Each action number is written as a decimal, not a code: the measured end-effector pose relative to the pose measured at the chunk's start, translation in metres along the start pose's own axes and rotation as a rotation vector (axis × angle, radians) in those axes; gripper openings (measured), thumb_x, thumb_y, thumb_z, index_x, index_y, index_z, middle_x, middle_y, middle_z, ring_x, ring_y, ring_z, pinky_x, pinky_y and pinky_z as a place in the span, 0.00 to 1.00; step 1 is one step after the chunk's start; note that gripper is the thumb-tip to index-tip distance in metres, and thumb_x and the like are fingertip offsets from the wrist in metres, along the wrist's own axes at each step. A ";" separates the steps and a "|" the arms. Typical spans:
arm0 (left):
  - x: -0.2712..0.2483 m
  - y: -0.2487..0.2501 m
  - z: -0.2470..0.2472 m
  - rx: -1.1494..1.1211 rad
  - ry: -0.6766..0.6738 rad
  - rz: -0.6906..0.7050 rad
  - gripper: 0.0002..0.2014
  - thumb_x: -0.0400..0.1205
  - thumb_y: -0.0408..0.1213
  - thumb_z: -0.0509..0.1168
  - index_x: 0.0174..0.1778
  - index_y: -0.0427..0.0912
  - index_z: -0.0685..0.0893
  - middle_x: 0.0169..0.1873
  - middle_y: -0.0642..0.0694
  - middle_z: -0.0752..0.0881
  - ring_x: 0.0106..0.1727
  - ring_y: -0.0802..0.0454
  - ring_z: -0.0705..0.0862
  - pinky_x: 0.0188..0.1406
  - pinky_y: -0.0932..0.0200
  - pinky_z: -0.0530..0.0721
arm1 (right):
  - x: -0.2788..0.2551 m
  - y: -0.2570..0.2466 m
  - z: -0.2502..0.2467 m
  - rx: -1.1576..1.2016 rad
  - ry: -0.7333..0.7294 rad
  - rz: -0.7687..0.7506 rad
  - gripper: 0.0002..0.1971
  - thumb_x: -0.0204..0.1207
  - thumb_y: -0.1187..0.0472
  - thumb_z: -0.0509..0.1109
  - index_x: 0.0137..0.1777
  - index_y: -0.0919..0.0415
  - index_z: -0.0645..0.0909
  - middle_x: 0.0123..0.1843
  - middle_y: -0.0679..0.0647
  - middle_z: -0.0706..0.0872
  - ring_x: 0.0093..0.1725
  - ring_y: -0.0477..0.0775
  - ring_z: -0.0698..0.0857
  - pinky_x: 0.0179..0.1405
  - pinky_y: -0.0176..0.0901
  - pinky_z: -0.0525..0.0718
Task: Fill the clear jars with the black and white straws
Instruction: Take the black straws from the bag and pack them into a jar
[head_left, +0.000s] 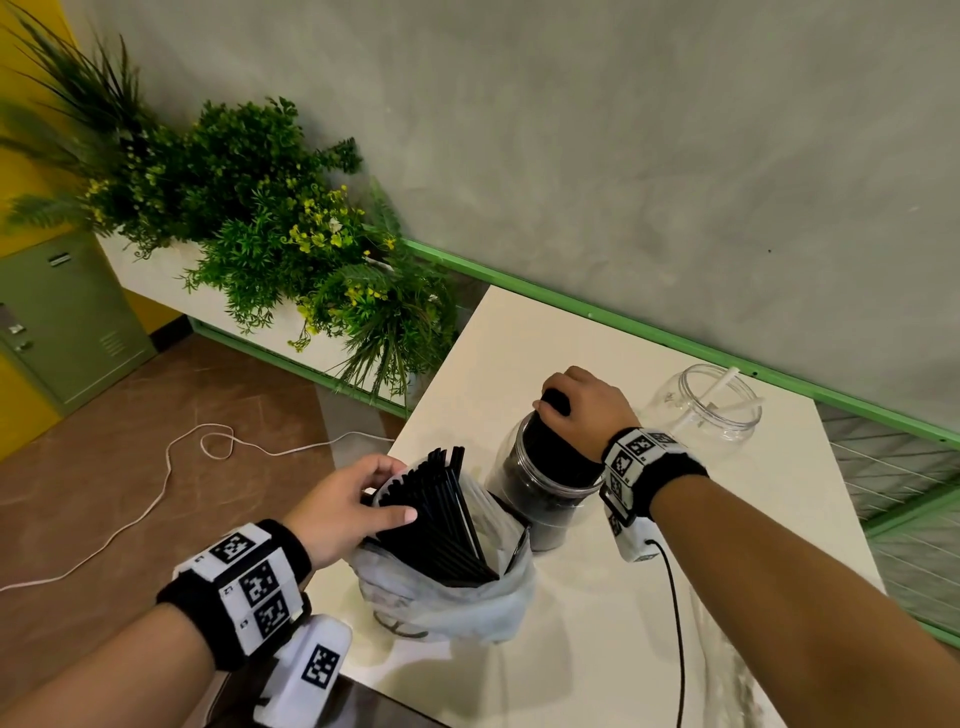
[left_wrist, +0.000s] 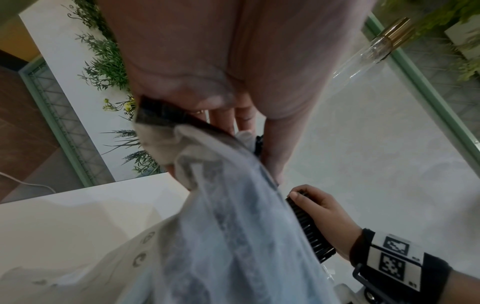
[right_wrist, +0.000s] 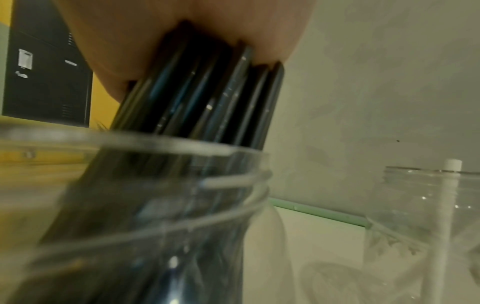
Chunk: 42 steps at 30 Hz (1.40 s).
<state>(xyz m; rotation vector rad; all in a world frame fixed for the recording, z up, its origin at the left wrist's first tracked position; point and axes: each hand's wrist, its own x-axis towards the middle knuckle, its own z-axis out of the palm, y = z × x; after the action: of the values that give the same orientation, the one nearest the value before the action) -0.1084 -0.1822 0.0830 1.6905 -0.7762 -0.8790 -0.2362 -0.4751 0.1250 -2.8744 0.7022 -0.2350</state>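
A: Thin white plastic, crumpled: the bag (head_left: 447, 608) stands on the pale table (head_left: 613, 613), just under the left hand (head_left: 345, 512). Full of black straws (head_left: 441, 525) leaning out of its mouth

B: And the left hand itself?

A: Curled round the bag's upper edge, thumb (head_left: 395, 515) laid across the straws, fingers on the far side. Gripping bag and straw tops together, as the left wrist view (left_wrist: 197, 96) also shows, though blurred

B: To the right of that hand?

A: A clear jar (head_left: 545, 499), touching or just beside the bag; cannot tell which. Packed with a dark bundle of straws (head_left: 558, 447) standing out above the rim (right_wrist: 145, 142)

B: The right hand?

A: On top of that bundle (head_left: 584, 410), fingers bent over the straw ends, clasping them. Seen close in the right wrist view, straws (right_wrist: 207, 92) running from the palm down into the jar

B: Further right?

A: Beyond the right hand, a second clear jar (head_left: 711, 415), apart from the first, holding white straws (head_left: 722, 391); one white straw (right_wrist: 446, 205) upright inside. Behind the left hand, green plants (head_left: 270, 218) along the grey wall (head_left: 623, 130)
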 end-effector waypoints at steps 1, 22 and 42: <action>0.000 0.000 0.000 0.005 0.004 0.001 0.26 0.61 0.45 0.80 0.54 0.46 0.81 0.50 0.49 0.87 0.49 0.62 0.86 0.52 0.63 0.81 | -0.002 0.000 -0.001 0.009 -0.010 -0.030 0.13 0.79 0.47 0.65 0.56 0.53 0.81 0.51 0.52 0.81 0.49 0.58 0.82 0.47 0.46 0.78; 0.000 -0.008 0.003 -0.032 0.017 0.007 0.34 0.52 0.57 0.79 0.53 0.50 0.82 0.52 0.49 0.88 0.58 0.56 0.85 0.61 0.54 0.81 | -0.114 -0.091 0.007 0.396 -0.018 -0.255 0.14 0.76 0.48 0.66 0.54 0.56 0.82 0.46 0.49 0.81 0.42 0.48 0.80 0.44 0.47 0.82; -0.039 0.006 0.012 0.097 -0.243 -0.088 0.55 0.62 0.36 0.82 0.78 0.66 0.56 0.64 0.60 0.80 0.57 0.55 0.86 0.53 0.46 0.88 | -0.167 -0.107 0.094 0.147 0.235 -0.325 0.09 0.73 0.60 0.65 0.51 0.53 0.82 0.43 0.49 0.73 0.40 0.51 0.73 0.32 0.38 0.74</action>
<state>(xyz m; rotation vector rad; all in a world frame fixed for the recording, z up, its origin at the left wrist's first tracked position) -0.1396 -0.1572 0.0937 1.7332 -0.9254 -1.1382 -0.3174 -0.2914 0.0371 -2.8294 0.2316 -0.6469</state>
